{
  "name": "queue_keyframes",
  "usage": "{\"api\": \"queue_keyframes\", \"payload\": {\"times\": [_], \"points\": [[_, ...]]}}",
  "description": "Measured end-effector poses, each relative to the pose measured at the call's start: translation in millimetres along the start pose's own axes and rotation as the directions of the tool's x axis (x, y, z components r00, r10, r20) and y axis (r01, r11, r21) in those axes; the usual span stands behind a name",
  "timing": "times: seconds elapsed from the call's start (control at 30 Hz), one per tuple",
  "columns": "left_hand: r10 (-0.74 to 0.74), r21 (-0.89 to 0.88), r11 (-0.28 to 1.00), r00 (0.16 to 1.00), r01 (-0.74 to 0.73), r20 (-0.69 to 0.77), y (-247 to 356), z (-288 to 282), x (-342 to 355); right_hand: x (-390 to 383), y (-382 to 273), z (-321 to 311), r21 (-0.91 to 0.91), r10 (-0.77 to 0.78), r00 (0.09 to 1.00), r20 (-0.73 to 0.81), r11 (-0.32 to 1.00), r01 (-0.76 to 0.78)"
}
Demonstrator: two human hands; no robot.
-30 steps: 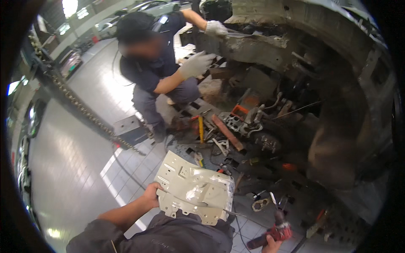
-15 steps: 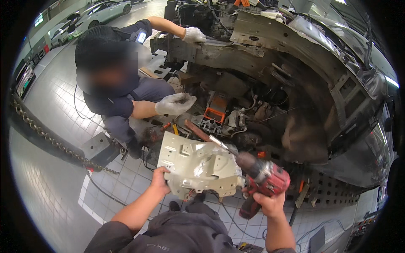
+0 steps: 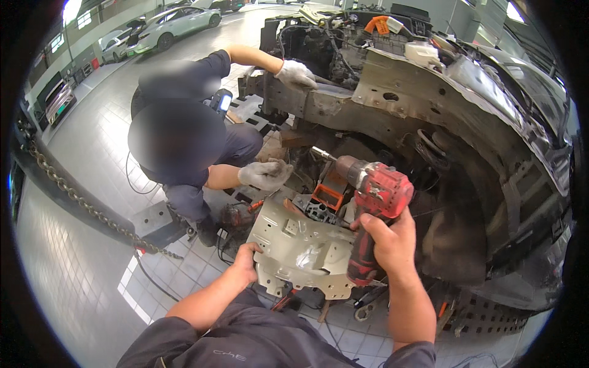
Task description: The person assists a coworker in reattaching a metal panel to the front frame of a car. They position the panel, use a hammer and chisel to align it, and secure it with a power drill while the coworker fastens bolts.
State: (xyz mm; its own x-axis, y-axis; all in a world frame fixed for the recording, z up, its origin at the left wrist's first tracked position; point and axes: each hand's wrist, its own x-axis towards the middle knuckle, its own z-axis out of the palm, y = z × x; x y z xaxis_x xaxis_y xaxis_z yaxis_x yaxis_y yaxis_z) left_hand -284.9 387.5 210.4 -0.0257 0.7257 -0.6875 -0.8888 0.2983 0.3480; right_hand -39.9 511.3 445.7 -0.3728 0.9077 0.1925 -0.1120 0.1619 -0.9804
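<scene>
My left hand (image 3: 247, 262) is closed on the left edge of a cream stamped metal panel (image 3: 282, 230), which lies tilted below the car's wheel well. My right hand (image 3: 389, 239) grips the handle of a red and black cordless drill (image 3: 383, 187), raised over the panel's right side, its bit (image 3: 322, 153) pointing forward and left toward the opened car body (image 3: 392, 98). A co-worker's gloved hand (image 3: 293, 75) rests on the frame rail; the other gloved hand (image 3: 264, 175) is half curled, just left of the bit's tip.
The co-worker (image 3: 172, 135) crouches at the left. A chain (image 3: 86, 196) runs along a dark beam (image 3: 67, 184) left of the tiled floor (image 3: 184, 282). An orange tray (image 3: 328, 196), loose tools and a perforated bench (image 3: 485, 319) sit under the car. Parked cars (image 3: 175, 27) stand behind.
My right hand has brought the drill up from low at the right to above the panel. My left hand and the panel have shifted rightward against the car. The co-worker's lower hand has dropped.
</scene>
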Motion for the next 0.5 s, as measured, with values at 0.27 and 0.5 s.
{"api": "queue_keyframes", "payload": {"times": [0.27, 0.5], "points": [[-0.133, 0.011, 0.991, 0.99, 0.133, 0.05, 61.6, -27.7, 20.5, 38.4, -22.1, 13.0, -0.162, 0.07, 0.995, -0.071, 0.983, -0.081], [-0.229, 0.032, 0.973, 0.946, 0.228, 0.229, 108.8, -58.9, 49.8, 88.5, -68.5, 49.0, -0.486, 0.02, 0.997, -0.074, 0.873, -0.054]]}}
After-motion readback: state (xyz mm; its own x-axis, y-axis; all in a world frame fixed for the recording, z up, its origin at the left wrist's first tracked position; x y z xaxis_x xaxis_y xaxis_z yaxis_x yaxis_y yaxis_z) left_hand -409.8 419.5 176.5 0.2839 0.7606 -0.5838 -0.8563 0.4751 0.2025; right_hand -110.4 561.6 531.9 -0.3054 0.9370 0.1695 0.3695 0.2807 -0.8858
